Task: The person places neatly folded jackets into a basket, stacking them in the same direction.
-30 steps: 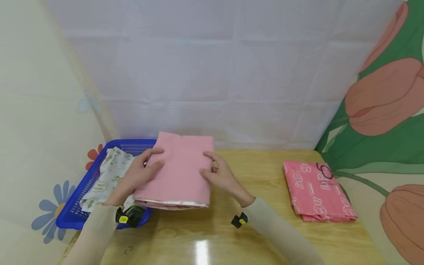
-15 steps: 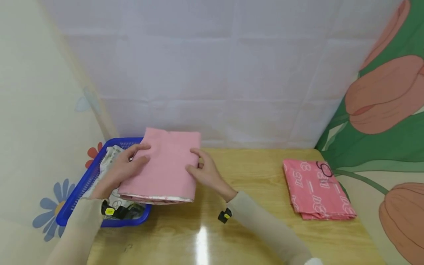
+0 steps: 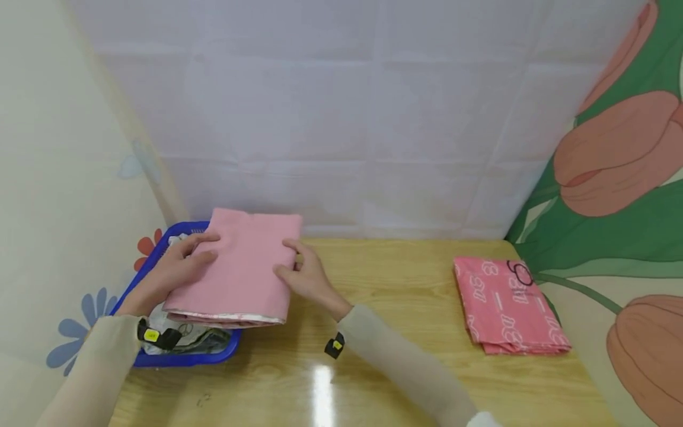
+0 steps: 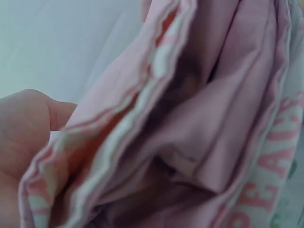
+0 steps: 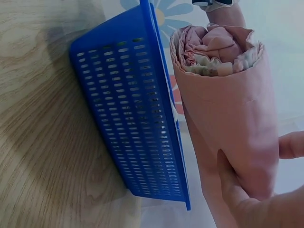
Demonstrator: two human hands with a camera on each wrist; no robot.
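Note:
A folded pink cloth [image 3: 240, 264], thick and in several layers, hangs over the right part of a blue plastic basket [image 3: 213, 357]. My left hand [image 3: 178, 267] grips its left edge, thumb on the upper face. On the opposite edge my right hand [image 3: 309, 276] pinches the cloth between thumb and fingers. The left wrist view looks into the open folds of the cloth [image 4: 204, 128], where a white, printed inner side shows. From the right wrist, the cloth [image 5: 228, 109] appears as a fat roll above the basket rim. White printed fabric [image 3: 184, 332] lies in the basket, mostly covered from above.
Another folded cloth [image 3: 509, 305], darker pink with white print and a black mark, lies at the right of the wooden table [image 3: 395, 279]. A pale curtain [image 3: 341, 118] stands behind, with flower-patterned sheets [image 3: 603, 160] at the sides.
Both hands have carried the folded pink cloth leftward, from the basket's right edge to farther over it. Less of the white fabric in the basket shows. The darker pink cloth stays put.

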